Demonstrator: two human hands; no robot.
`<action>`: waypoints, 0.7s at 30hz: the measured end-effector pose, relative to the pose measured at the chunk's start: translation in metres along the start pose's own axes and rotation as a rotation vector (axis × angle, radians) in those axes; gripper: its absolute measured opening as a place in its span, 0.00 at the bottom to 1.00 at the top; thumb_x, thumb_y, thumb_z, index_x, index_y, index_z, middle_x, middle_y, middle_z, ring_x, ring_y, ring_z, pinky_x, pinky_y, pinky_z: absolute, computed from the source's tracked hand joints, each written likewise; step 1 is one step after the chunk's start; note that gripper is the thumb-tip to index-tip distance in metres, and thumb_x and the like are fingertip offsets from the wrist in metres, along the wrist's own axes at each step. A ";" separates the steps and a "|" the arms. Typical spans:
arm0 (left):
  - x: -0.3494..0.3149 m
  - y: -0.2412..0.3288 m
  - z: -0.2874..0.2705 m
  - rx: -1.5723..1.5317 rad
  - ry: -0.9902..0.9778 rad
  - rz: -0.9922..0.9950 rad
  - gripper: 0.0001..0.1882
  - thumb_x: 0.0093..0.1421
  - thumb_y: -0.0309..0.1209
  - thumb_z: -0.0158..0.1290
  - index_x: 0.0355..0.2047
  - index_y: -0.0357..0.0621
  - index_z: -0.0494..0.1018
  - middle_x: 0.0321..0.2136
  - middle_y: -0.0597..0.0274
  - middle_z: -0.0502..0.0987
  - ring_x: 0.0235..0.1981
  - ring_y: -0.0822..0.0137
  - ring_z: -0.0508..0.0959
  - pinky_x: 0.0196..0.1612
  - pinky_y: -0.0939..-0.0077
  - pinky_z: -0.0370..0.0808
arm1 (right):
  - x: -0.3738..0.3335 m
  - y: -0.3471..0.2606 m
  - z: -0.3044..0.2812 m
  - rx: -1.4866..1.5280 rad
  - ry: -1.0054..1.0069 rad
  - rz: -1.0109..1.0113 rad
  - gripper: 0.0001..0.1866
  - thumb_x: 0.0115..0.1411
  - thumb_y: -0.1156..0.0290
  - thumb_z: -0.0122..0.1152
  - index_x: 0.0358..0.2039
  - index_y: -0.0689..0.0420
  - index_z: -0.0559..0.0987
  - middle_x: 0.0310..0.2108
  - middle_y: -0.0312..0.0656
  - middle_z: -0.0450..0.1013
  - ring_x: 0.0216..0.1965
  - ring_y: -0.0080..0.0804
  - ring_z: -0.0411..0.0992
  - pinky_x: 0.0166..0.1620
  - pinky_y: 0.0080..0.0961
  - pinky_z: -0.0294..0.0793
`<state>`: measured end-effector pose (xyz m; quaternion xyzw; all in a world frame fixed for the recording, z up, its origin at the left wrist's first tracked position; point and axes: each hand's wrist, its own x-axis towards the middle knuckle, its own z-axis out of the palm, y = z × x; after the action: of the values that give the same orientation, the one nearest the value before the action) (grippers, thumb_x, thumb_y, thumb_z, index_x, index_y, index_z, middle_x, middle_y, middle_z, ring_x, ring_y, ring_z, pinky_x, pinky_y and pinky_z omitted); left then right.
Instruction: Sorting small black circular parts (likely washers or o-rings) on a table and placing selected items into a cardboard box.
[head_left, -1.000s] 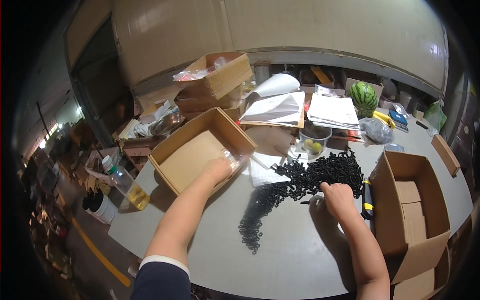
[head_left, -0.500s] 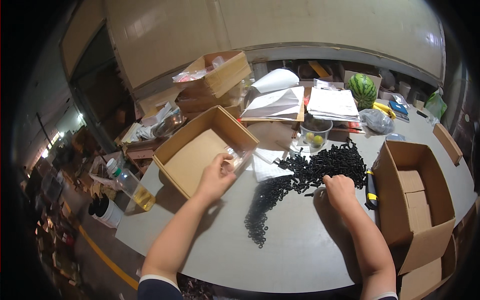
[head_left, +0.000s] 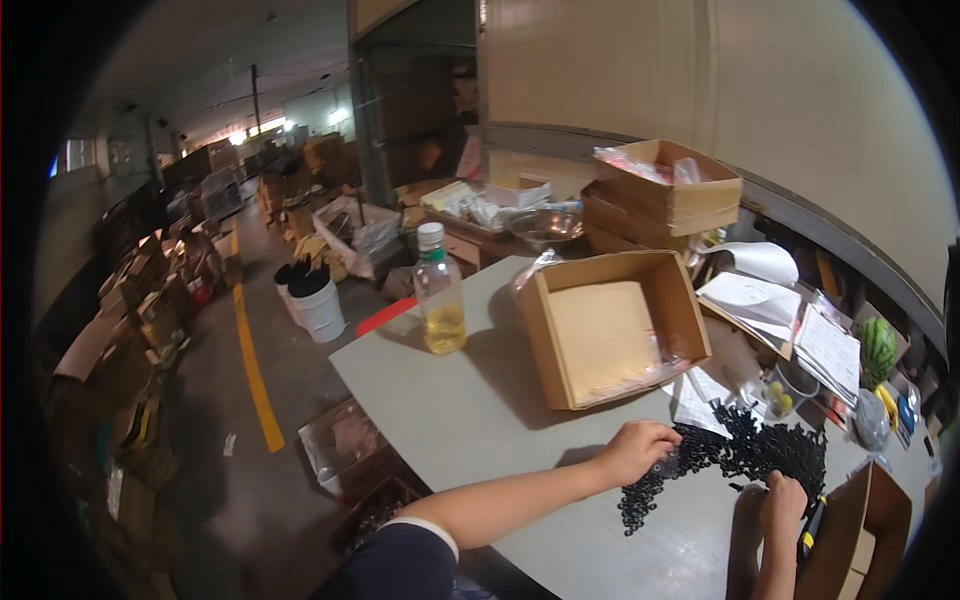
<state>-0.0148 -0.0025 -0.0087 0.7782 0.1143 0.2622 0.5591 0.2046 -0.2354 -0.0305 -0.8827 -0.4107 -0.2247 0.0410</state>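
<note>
A heap of black screws (head_left: 780,448) lies on the grey table, with small black rings or nuts (head_left: 640,500) trailing off its left end. Over that trail is my left hand (head_left: 640,450), fingers pinched together. A greyish see-through patch under its fingertips looks like a small clear plastic bag (head_left: 668,465). My right hand (head_left: 785,497) is closed at the near edge of the screws; whatever its fingers hold is hidden. Behind my left hand stands an open cardboard box (head_left: 600,335), holding clear plastic bags (head_left: 650,372) along its near side.
A bottle of yellow liquid (head_left: 443,300) stands at the table's left edge. On the right are another open carton (head_left: 850,530) and a yellow-black cutter (head_left: 812,525). Papers (head_left: 755,305), a clear tub (head_left: 790,388) and a watermelon (head_left: 877,352) sit farther back. A white bucket (head_left: 318,310) is on the floor.
My view has swung left. My left hand has come out of the cardboard box and over the black rings. My right hand stays at the near edge of the screws.
</note>
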 end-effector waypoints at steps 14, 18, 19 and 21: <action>-0.008 0.005 0.006 0.260 0.000 0.480 0.06 0.57 0.29 0.54 0.29 0.38 0.72 0.27 0.53 0.75 0.31 0.53 0.76 0.36 0.64 0.72 | -0.004 0.008 0.003 -0.077 -0.059 0.019 0.04 0.46 0.77 0.55 0.26 0.57 0.75 0.25 0.48 0.73 0.32 0.47 0.72 0.36 0.40 0.70; -0.001 -0.007 0.013 0.232 -0.011 0.503 0.07 0.57 0.29 0.54 0.26 0.38 0.74 0.28 0.54 0.76 0.31 0.55 0.76 0.37 0.65 0.73 | 0.001 -0.013 -0.037 0.158 -0.100 0.074 0.11 0.43 0.78 0.58 0.31 0.56 0.76 0.28 0.46 0.75 0.34 0.47 0.73 0.36 0.39 0.71; -0.002 -0.002 0.008 0.241 -0.040 0.463 0.07 0.56 0.29 0.54 0.25 0.38 0.75 0.27 0.54 0.77 0.31 0.55 0.77 0.37 0.65 0.73 | 0.003 -0.016 -0.039 0.277 -0.049 0.030 0.13 0.41 0.79 0.59 0.31 0.57 0.75 0.29 0.47 0.75 0.33 0.47 0.74 0.34 0.39 0.71; -0.006 0.003 0.002 0.318 -0.040 0.404 0.08 0.54 0.31 0.58 0.24 0.38 0.75 0.23 0.54 0.76 0.27 0.57 0.77 0.32 0.68 0.73 | 0.011 -0.039 -0.056 0.573 -0.082 -0.059 0.14 0.42 0.83 0.58 0.32 0.60 0.75 0.26 0.45 0.74 0.28 0.40 0.74 0.33 0.29 0.72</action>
<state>-0.0189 -0.0073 -0.0081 0.8685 -0.0147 0.3318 0.3680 0.1610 -0.2163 0.0196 -0.8311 -0.4844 -0.0649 0.2653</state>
